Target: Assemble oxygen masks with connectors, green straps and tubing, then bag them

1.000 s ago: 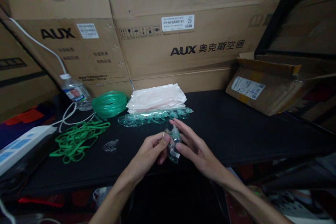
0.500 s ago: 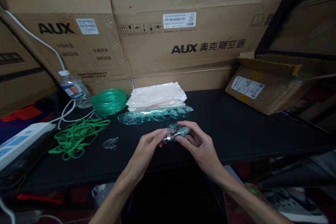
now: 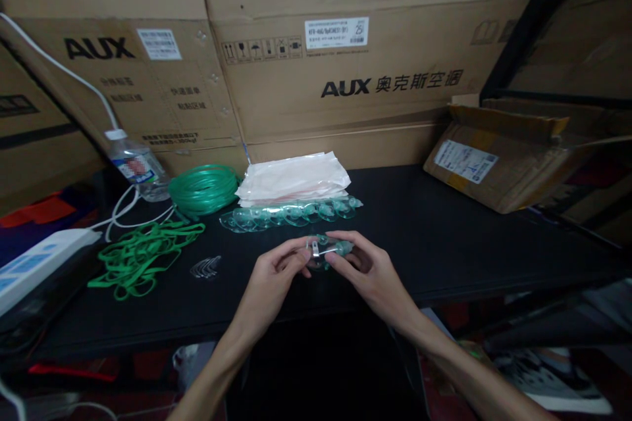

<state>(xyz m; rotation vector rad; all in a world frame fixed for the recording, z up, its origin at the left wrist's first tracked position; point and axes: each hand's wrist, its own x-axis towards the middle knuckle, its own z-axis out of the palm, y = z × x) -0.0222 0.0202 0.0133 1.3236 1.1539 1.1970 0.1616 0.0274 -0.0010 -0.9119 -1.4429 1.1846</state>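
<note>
Left hand (image 3: 274, 273): grip pinching the left end of a clear green-tinted oxygen mask (image 3: 326, 250), by its small metal clip.
Right hand (image 3: 368, 270): grip pinching the mask's right end.
Mask: held just above the black worktop (image 3: 444, 237), near its front edge.
Behind it: row of stacked masks (image 3: 291, 214), pile of plastic bags (image 3: 293, 177), green tubing coil (image 3: 205, 187).

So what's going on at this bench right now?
A person holds a small clear green-tinted plastic mask with a little metal strip on it between both hands, left hand and right hand, above the black tabletop. Behind it lie a row of the same clear masks, a stack of white plastic bags, a green tubing coil, loose green elastic bands and small metal clips.
</note>
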